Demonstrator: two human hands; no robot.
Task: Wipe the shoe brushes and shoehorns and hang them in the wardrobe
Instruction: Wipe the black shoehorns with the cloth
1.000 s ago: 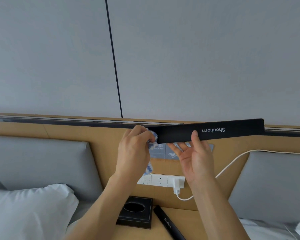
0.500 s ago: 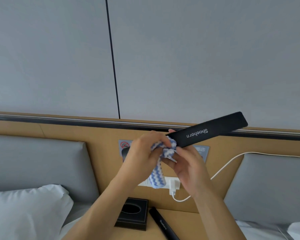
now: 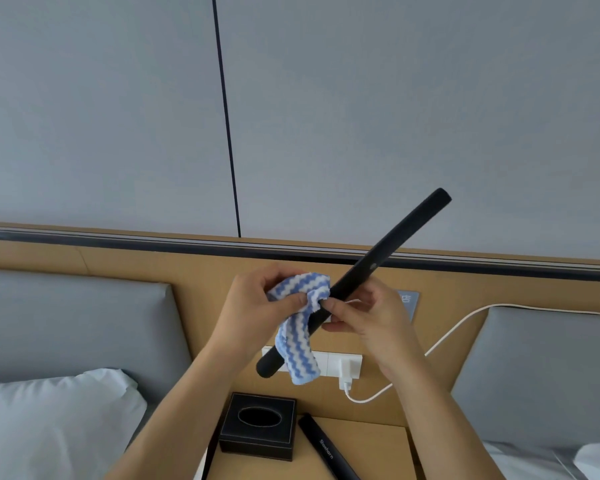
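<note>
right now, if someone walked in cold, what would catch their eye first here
First, the long black shoehorn held up slantwise mid-frame before the grey wall, gripped by the right hand. Next, the blue-and-white zigzag cloth bunched in the left hand against the shoehorn's lower part, its tail hanging down. Below, on the wooden bedside table, a black tissue box sits beside a second shoehorn.
</note>
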